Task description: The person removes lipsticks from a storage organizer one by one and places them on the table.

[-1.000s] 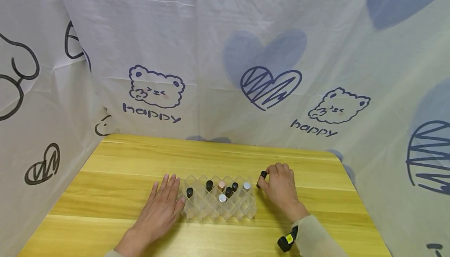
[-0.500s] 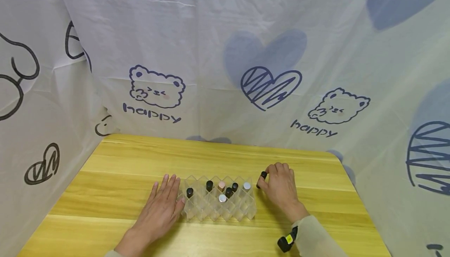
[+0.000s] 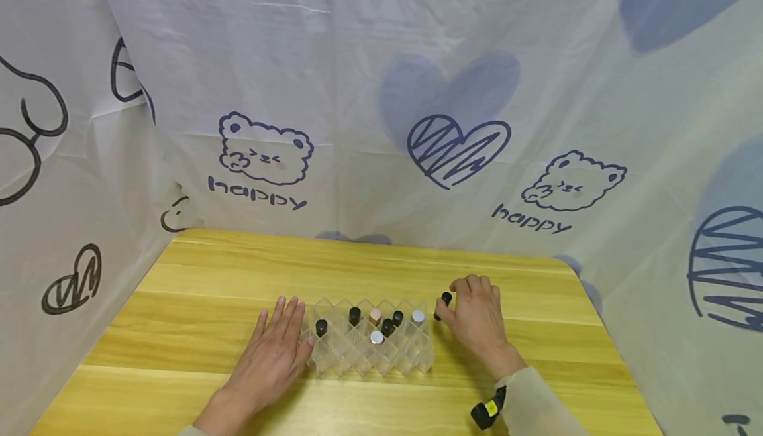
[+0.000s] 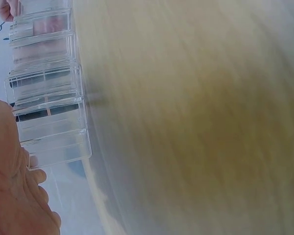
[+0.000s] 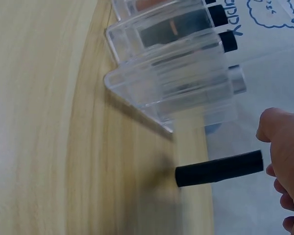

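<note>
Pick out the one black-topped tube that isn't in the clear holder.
The all-black tube beside the right hand, outside the clear holder; the four other black-topped tubes stand within its compartments.

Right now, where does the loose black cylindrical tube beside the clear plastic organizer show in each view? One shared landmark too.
Head: black cylindrical tube lower right of centre, at the right hand's thumb.
Left wrist: can't make it out.
Right wrist: lower right of centre, left of the fingers.
Landmark: clear plastic organizer, low centre in head, upper left in left wrist, top in right wrist.
</note>
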Available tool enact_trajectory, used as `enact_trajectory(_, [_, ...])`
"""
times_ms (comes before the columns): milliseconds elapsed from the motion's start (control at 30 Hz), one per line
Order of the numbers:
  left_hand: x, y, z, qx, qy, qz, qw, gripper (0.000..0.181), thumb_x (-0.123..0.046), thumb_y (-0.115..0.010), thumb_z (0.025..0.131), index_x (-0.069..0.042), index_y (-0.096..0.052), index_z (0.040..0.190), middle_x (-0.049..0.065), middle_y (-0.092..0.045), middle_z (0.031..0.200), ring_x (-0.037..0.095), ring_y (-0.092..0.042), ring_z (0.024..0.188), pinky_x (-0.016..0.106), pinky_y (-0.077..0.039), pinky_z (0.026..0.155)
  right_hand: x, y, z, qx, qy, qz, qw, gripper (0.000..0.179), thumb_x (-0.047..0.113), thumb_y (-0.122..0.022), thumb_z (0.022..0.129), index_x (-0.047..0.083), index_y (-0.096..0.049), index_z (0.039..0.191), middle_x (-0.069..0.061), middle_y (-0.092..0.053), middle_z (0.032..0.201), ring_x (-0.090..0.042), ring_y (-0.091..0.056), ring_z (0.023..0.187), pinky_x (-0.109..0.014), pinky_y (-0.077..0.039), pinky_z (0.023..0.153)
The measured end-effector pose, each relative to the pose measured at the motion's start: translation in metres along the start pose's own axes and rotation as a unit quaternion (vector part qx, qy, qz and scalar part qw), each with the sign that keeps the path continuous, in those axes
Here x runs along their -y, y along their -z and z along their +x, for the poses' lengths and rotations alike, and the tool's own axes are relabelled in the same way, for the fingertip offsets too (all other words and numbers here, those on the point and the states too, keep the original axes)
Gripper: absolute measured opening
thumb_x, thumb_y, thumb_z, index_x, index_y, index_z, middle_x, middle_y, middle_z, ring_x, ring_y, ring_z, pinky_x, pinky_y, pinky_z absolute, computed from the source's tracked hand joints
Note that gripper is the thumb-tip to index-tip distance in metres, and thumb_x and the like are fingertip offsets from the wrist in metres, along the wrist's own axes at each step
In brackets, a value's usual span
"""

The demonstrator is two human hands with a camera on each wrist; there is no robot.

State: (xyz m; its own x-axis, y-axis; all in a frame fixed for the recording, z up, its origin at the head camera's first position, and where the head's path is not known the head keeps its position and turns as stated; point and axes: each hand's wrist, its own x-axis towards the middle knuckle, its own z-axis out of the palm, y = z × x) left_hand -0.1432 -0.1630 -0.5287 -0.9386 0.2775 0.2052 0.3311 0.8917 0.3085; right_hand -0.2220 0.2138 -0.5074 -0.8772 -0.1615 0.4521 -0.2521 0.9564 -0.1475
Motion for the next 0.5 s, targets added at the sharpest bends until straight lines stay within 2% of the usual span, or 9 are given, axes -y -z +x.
enact_trajectory(267, [-0.002, 0.000, 0.000, 0.002, 0.003, 0.004, 1.0000, 0.066, -0.042, -0.041, 0.114, 0.002, -0.034, 0.162, 0.022, -0.029, 0.171, 0.041, -0.022, 0.161, 0.066, -0.015, 0.129, 0.010, 0.012, -0.001, -0.033, 0.025, 0.017, 0.9990, 0.032, 0.033, -0.080, 0.092, 0.003, -0.072, 0.102, -0.013, -0.066, 0.100, -0.034, -0.056, 0.096, -0.048, -0.044, 0.082])
enact_trajectory(500, [-0.001, 0.003, 0.001, 0.002, -0.002, 0.039, 0.9992, 0.067, -0.042, -0.044, 0.113, 0.002, -0.035, 0.162, 0.021, -0.029, 0.171, 0.040, -0.023, 0.161, 0.065, -0.016, 0.130, 0.027, 0.021, -0.005, -0.055, 0.066, 0.031, 0.9958, 0.029, 0.027, -0.084, 0.090, 0.003, -0.074, 0.102, -0.011, -0.065, 0.098, -0.034, -0.056, 0.093, -0.050, -0.046, 0.081])
